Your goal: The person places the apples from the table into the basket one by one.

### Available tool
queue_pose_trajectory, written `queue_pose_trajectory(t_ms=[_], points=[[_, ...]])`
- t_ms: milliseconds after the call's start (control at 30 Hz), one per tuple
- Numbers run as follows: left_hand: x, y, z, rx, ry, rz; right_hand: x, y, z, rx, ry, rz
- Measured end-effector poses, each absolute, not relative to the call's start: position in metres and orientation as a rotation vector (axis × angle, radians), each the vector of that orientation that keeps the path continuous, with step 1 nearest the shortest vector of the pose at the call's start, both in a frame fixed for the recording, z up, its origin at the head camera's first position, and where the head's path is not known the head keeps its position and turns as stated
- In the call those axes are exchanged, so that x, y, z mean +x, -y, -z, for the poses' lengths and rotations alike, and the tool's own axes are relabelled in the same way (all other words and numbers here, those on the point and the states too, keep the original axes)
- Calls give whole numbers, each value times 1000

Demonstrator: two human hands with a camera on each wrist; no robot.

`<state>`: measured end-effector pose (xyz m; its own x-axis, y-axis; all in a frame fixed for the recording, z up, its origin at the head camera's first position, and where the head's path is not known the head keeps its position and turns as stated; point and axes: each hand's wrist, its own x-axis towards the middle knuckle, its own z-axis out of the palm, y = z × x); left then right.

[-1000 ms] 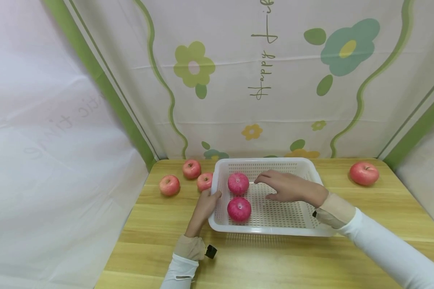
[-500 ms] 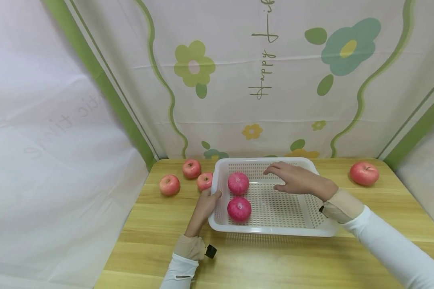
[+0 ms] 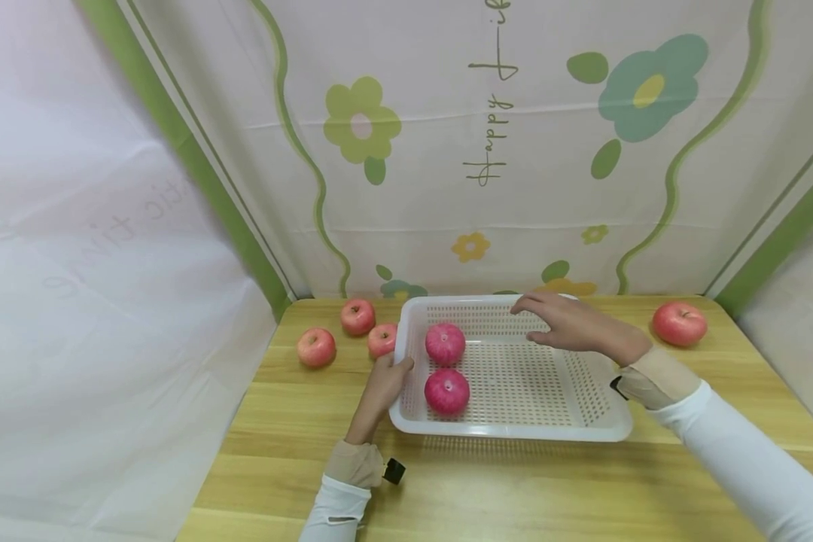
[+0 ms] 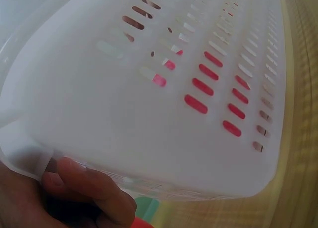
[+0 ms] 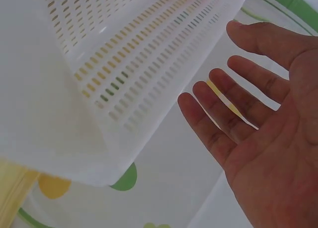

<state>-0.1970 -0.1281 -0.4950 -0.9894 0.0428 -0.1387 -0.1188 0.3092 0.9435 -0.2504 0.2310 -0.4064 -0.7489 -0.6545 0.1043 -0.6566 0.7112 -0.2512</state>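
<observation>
A white perforated plastic basket [image 3: 508,432] stands on the wooden table, with two round deep-pink fruits [image 3: 447,391] side by side at its left end. My left hand [image 3: 385,380] grips the basket's left rim, thumb over the top. In the left wrist view its curled fingers [image 4: 94,186] show under the rim, and pink shows through the slots. Over the back right part of the basket hovers my right hand [image 3: 572,322], holding nothing. Its fingers [image 5: 213,121] are spread and slightly bent in the right wrist view, apart from the basket wall.
Left of the basket lie three red apples, one near the side curtain [image 3: 316,347], one farther back [image 3: 357,317] and one beside the rim [image 3: 382,341]. A larger red apple [image 3: 680,324] sits at the back right of the table [image 3: 515,489]. A flower-print curtain [image 3: 413,188] closes off the back.
My right hand has moved right and back, away from the pink fruits toward the basket's far right corner. The left hand keeps its grip on the rim, and the fruits have stayed put.
</observation>
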Motion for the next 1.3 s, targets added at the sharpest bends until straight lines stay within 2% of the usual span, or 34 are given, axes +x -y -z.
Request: queue_pose_trajectory(t_ms=[1300], points=[[-198,130,494,-72,-2411,-1759,-261,-305,381,851,2968,-587]])
